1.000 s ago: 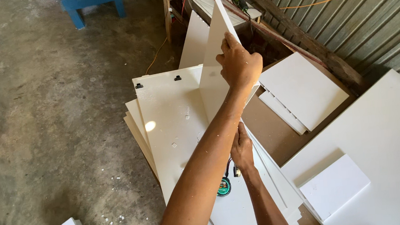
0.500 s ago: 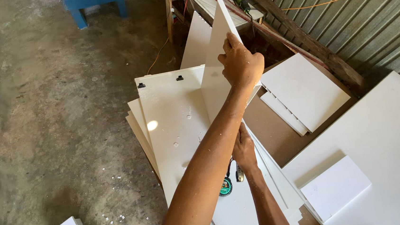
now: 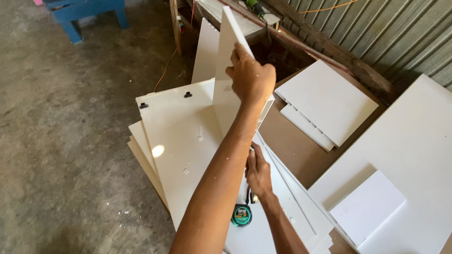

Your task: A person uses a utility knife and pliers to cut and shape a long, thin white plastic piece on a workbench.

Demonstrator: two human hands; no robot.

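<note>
The left hand (image 3: 252, 79) is gripping the upright white panel (image 3: 227, 73) near its top edge, fingers wrapped over the rim at about twelve o'clock from the person, apparently holding it on edge at a right angle to the flat white board (image 3: 184, 146) under it. The right hand (image 3: 258, 174) is working low at the panel's foot, fingers curled around something I cannot make out, so I cannot tell what it is grasping. A green tape measure (image 3: 241, 215) is lying just beside that wrist at six o'clock.

More boards are fanning out beneath the flat one, their edges overhanging toward nine o'clock, where bare concrete floor (image 3: 49, 130) is giving open room. At three o'clock, stacked white sheets (image 3: 326, 100) and a large white slab (image 3: 426, 149) are crowding in; a blue bench (image 3: 87, 6) is standing well apart at eleven.
</note>
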